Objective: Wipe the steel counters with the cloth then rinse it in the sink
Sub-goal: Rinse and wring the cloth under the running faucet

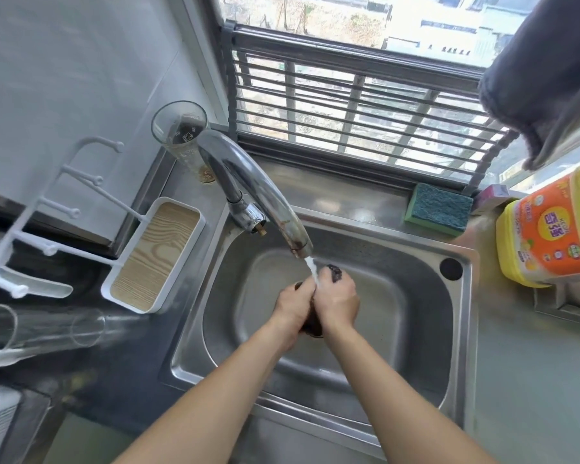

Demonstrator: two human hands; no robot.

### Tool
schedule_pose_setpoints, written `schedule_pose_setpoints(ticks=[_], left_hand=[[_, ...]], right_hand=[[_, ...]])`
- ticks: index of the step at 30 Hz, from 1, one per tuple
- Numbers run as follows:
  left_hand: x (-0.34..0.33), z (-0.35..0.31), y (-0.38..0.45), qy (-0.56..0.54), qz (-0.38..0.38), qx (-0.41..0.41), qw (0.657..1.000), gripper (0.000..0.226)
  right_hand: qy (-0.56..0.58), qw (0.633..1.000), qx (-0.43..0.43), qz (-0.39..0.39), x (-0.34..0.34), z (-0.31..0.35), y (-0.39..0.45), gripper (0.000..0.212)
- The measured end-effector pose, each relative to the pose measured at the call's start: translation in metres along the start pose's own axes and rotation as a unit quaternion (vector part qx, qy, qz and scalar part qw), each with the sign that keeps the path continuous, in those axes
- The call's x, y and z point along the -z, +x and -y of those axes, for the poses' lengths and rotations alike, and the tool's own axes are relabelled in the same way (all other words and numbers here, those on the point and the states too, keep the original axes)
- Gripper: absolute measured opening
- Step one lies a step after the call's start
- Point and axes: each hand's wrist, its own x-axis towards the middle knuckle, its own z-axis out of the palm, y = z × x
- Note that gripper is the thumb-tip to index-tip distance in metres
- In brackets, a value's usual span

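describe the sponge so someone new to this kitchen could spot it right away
Start at the steel sink under the window. On the ledge behind its far right corner lies the sponge, left of the orange and yellow bottle. It is the only flat block there, with a rough blue-green top over a bright green layer.

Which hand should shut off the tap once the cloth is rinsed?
Probably the left hand: the faucet base sits on its side of the sink, while the right hand can keep the cloth.

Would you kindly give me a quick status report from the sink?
Left hand and right hand both clamped on dark cloth. Cloth under running faucet, over sink. Nothing in the way.
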Motion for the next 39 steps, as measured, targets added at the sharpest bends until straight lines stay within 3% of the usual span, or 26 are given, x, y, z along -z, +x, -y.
schedule_pose_setpoints(ticks=[2, 6, 9, 12, 16, 18, 21, 24, 26, 29, 31, 33, 35, 39], left_hand=[[0.003, -0.007, 0.002, -0.002, -0.016, -0.016, 1.0, 0.035], [0.019, -0.021, 0.01, -0.074, -0.068, 0.019, 0.995, 0.046], [0.012, -0.015, 0.002, -0.049, 0.003, 0.026, 0.998, 0.038], [0.01, -0.005, -0.005, 0.039, 0.068, 0.045, 0.996, 0.039], [0.027, -0.009, -0.005, 0.047, 0.149, 0.102, 0.982, 0.043], [0.033, -0.012, -0.005, 0.095, 0.148, 0.086, 0.981, 0.037], [0.039, -0.009, 0.008, 0.132, 0.048, 0.032, 0.99, 0.038], [0.035, -0.011, 0.015, 0.059, -0.012, 0.02, 0.998, 0.038], [0.024, -0.013, 0.013, -0.042, -0.009, 0.046, 0.998, 0.042], [0.015, -0.013, 0.009, -0.055, -0.029, 0.05, 0.997, 0.041], [0.008, -0.01, 0.0, -0.029, -0.036, 0.028, 0.999, 0.032], [-0.005, -0.006, -0.008, 0.006, -0.02, 0.004, 1.0, 0.028], [-0.017, -0.004, -0.013, 0.017, -0.002, 0.0, 1.0, 0.03], [-0.005, -0.019, 0.0, -0.042, -0.064, 0.02, 0.997, 0.026]], right_hand=[[0.014, 1.0, 0.002, 0.013, 0.0, 0.006, -0.008, 0.029], [0.03, 0.985, 0.16, 0.055, -0.001, 0.009, -0.066, 0.026], [-0.048, 0.995, 0.076, 0.044, -0.003, 0.009, -0.024, 0.033], [-0.095, 0.991, 0.012, 0.098, 0.002, 0.006, 0.026, 0.049], [0.001, 0.975, 0.01, 0.222, 0.007, 0.007, 0.036, 0.079], [0.022, 0.968, 0.002, 0.249, 0.012, 0.004, 0.038, 0.066], [-0.027, 0.995, 0.016, 0.099, 0.02, -0.01, 0.045, 0.04], [0.003, 0.999, 0.023, -0.021, 0.028, -0.011, 0.021, 0.041], [-0.006, 0.996, 0.088, -0.007, 0.02, -0.01, -0.008, 0.047], [-0.04, 0.98, 0.183, 0.064, 0.001, -0.014, -0.044, 0.051], [-0.046, 0.988, 0.142, 0.039, -0.003, -0.01, -0.028, 0.047], [-0.018, 1.0, 0.011, 0.009, 0.001, 0.0, -0.002, 0.04], [0.013, 0.999, -0.051, 0.003, 0.007, 0.006, 0.013, 0.038], [0.03, 0.996, 0.061, 0.055, 0.007, 0.005, -0.035, 0.036]])
